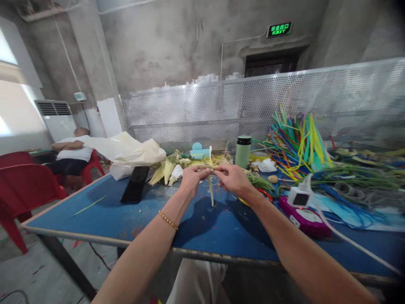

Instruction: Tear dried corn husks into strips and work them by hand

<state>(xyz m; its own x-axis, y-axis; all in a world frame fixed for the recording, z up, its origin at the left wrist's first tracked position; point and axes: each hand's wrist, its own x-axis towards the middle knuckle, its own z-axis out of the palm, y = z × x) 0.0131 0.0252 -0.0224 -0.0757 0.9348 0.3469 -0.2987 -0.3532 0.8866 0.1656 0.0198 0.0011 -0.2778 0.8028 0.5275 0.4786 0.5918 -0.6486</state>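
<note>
Above the blue table (95,219) my left hand (192,180) and my right hand (233,179) meet fingertip to fingertip. Both pinch a thin pale strip of leaf (210,190) that hangs down between them and also sticks up a little above the fingers. A bead bracelet circles my left wrist. Behind the hands lies a heap of pale green and yellow husks and leaves (171,166).
A black phone (135,184) leans at the left, by a cream plastic bag (126,152). A green flask (243,151), coloured strips (297,141), and a purple and white device (303,211) sit to the right. A perforated metal screen backs the table. A person sits on red chairs far left.
</note>
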